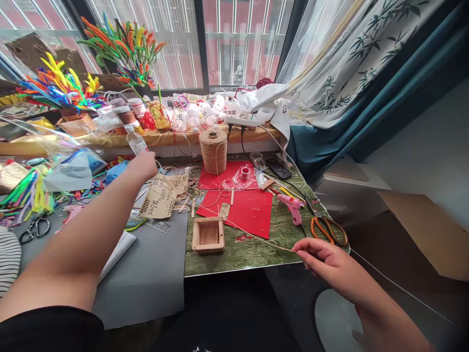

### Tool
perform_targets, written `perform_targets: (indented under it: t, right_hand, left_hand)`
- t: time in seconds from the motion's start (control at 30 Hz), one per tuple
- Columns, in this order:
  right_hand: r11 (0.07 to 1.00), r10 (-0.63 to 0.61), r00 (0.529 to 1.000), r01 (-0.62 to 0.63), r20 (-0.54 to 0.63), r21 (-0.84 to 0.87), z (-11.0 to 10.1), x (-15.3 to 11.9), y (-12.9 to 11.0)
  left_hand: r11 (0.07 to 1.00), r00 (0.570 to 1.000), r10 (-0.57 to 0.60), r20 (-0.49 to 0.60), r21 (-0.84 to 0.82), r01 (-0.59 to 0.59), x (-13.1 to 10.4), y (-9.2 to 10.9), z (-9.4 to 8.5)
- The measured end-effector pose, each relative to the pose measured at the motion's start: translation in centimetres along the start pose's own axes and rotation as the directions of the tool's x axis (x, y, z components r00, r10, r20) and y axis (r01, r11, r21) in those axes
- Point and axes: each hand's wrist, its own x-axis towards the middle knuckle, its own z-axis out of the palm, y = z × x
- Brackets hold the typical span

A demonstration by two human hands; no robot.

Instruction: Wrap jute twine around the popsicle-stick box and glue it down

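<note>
My right hand (322,259) pinches the end of a length of twine (264,239) between thumb and fingers, at the table's front right. The twine stretches left to a small open box of wooden sticks (208,235), with twine along its back rim. My left hand (145,167) reaches far out to the back left. Just beyond it is a small clear bottle (136,142) with a white label, its lower part covered by the hand. The left fingers are hidden, so whether they grip the bottle does not show. A twine spool (213,151) stands behind the box.
Red sheets (252,210) lie behind the box, sandpaper (163,195) to their left. A pink glue gun (292,205) and orange-handled scissors (328,229) lie on the right. Black scissors (34,229) and colourful pipe cleaners (27,193) are at left. Jars (124,116) crowd the windowsill.
</note>
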Motion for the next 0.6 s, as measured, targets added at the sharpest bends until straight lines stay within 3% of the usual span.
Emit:
perform_targets:
  t: [0.1,0.17,0.23,0.27,0.3,0.33,0.47,0.6]
  right_hand:
    - [0.983,-0.094,0.995,0.098,-0.036,0.153,3.1,1.6,-1.8]
    - [0.961,-0.138,0.989,0.147,-0.054,0.236,5.1,2.7,-3.2]
    - [0.941,-0.165,0.981,0.188,-0.104,0.281,6.3,3.4,-4.4]
    - [0.934,-0.173,0.976,0.206,-0.136,0.291,6.6,3.6,-4.9]
    - [0.930,-0.177,0.970,0.219,-0.164,0.294,6.6,3.7,-5.3]
    - [0.929,-0.178,0.966,0.227,-0.186,0.291,6.5,3.7,-5.5]
    - [0.933,-0.169,0.964,0.223,-0.206,0.282,6.1,4.0,-5.6]
    - [0.924,-0.195,0.959,0.250,-0.206,0.289,6.7,4.5,-5.4]
  left_hand:
    - [0.996,0.996,0.087,0.020,-0.002,-0.087,-1.7,5.6,5.0]
    - [0.975,0.966,0.223,0.132,-0.054,-0.218,-3.7,10.2,8.2]
    - [0.935,0.894,0.354,0.274,-0.136,-0.328,-5.6,14.1,10.1]
    - [0.908,0.825,0.418,0.381,-0.204,-0.366,-6.3,15.5,10.4]
    - [0.893,0.782,0.446,0.436,-0.275,-0.356,-6.8,16.5,10.4]
    - [0.884,0.766,0.451,0.458,-0.346,-0.314,-7.1,16.9,10.1]
    - [0.878,0.820,0.344,0.458,-0.465,-0.109,-7.3,16.9,8.7]
    - [0.858,0.794,0.385,0.471,-0.499,-0.120,-7.9,17.1,10.0]
